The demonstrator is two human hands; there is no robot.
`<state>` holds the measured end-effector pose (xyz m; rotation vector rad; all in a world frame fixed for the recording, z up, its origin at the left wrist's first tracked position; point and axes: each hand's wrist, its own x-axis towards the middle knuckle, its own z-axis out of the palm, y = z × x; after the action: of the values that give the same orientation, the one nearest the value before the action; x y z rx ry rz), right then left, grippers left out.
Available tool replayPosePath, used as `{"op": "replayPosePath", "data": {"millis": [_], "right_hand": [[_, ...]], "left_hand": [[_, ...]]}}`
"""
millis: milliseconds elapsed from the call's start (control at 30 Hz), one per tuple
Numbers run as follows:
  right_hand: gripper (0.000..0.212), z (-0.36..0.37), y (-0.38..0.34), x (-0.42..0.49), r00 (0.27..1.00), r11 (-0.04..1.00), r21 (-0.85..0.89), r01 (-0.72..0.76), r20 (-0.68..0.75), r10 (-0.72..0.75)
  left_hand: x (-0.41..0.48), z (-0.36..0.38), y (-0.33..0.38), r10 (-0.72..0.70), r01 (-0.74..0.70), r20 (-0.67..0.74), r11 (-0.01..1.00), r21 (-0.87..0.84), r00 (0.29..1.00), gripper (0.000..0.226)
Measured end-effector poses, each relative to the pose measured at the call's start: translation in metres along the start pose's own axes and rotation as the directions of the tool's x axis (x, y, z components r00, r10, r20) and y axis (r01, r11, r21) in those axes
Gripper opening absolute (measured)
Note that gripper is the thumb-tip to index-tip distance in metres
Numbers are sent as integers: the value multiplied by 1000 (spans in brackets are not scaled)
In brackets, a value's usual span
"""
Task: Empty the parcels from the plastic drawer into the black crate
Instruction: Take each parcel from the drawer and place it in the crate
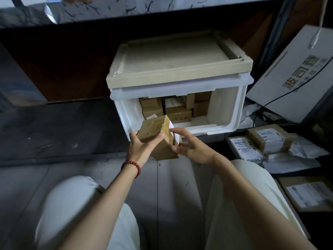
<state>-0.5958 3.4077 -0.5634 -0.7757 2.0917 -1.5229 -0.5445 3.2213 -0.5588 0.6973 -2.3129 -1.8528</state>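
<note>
Holding a parcel (pixel 156 134) before the drawer (pixel 225 109)
Left hand (pixel 142 147) and right hand (pixel 191 147) are both gripping it at the drawer's front edge; carrying it level, rightward to the crate (pixel 229 145), is looking safest.

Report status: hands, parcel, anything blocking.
Left hand grips parcel, right hand pinches its end. Parcel held in front of drawer, not yet in crate. More parcels inside drawer. Path to crate looks open.
</note>
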Motion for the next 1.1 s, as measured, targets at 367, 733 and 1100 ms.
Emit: {"op": "replayPosePath", "data": {"millis": [367,733,1100], "right_hand": [[54,0,9,7,815,658,623,-423,-56,576],[29,0,11,14,839,682,666,-302,-153,522],[62,4,12,15,910,693,669,-269,-60,411]], "left_hand": [[-18,-16,-9,21,53,286,967,-248,958,92],[-10,-25,-21,-186,215,338,975,-49,923,107],[-5,-11,-13,-60,104,219,975,-194,974,95]]}}
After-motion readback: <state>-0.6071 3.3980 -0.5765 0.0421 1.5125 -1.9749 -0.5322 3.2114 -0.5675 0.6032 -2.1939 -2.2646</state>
